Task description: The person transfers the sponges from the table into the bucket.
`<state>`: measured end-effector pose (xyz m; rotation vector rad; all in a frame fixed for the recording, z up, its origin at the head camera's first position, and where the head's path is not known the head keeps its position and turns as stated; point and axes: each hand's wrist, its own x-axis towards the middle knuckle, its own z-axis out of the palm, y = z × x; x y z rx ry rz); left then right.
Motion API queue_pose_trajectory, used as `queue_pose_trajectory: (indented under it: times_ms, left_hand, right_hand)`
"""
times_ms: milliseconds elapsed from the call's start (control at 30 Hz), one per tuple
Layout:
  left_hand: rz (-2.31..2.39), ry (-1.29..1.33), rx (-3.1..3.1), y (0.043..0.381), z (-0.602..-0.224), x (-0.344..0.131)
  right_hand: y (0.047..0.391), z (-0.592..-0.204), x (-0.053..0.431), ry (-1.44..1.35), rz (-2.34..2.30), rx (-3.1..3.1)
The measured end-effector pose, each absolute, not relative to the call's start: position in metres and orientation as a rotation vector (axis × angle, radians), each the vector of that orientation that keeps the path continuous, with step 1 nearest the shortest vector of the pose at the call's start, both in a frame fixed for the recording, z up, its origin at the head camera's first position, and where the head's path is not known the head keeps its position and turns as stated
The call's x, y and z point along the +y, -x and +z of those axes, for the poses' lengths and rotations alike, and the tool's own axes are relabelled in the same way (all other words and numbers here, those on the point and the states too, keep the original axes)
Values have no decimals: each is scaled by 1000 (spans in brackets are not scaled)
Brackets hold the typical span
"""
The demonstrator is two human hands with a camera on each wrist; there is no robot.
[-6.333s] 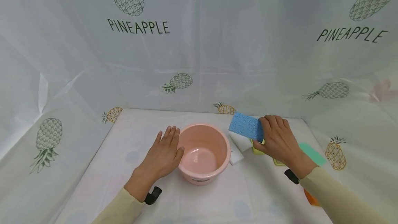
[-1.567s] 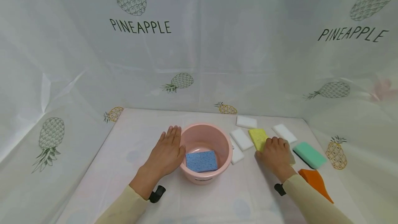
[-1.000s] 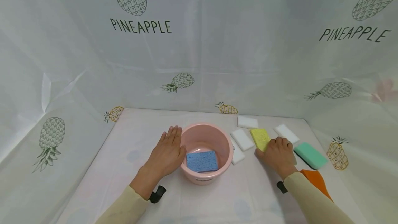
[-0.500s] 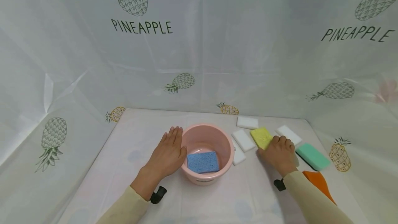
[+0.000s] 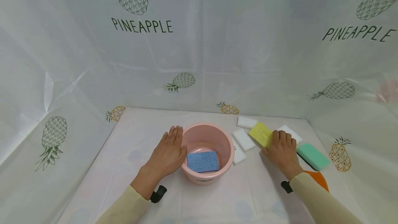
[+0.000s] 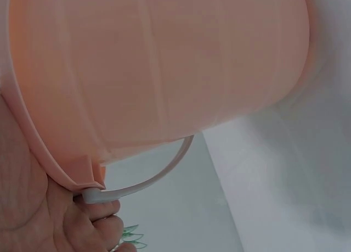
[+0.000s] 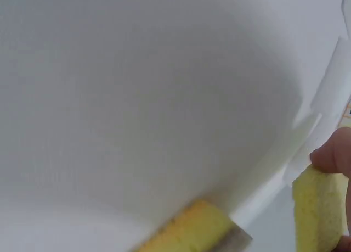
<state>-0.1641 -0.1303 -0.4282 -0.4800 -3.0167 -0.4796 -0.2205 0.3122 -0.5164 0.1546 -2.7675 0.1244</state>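
Note:
My left hand [image 5: 166, 152] lies with straight fingers along the left rim of a pink bucket [image 5: 205, 180]. Its palm touches the rim beside the pale handle [image 6: 148, 180] in the left wrist view. Flat inside the bucket is a blue sponge [image 5: 202, 161]. To the right, my right hand [image 5: 282, 149] pinches a yellow sponge [image 5: 260, 134] by its near end, thumb on one side and fingers on the other. That sponge [image 7: 318, 211] appears raised off the table in the right wrist view. Below it lies another yellow sponge [image 7: 189, 230] with a greyish layer.
White sponges [image 5: 244, 140] lie right of the bucket, one [image 5: 247, 122] farther back and another [image 5: 290, 133] behind my right hand. A green sponge [image 5: 313, 156] and an orange piece [image 5: 318, 179], partly under my right sleeve, lie farther right. A pineapple-print sheet [image 5: 236, 44] surrounds the table.
The blue sponge went from my right hand into the bucket. My right hand then reached the yellow sponge, and has now tilted and lifted it slightly. The left hand keeps its place.

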Motion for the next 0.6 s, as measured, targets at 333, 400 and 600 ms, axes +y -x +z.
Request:
queue_pose_trajectory:
  times_ms: [333,400,600]
  left_hand:
    - [-468,478,-3019,165,-429,-130]
    - [-458,483,-3028,165,-428,-130]
    - [-360,514,-3030,164,-423,-132]
  right_hand:
    - [228,-497,317,-516,-12,-2558]
    - [229,-491,315,-562,-17,-2535]
    - [233,-475,307,-656,-9,-2490]
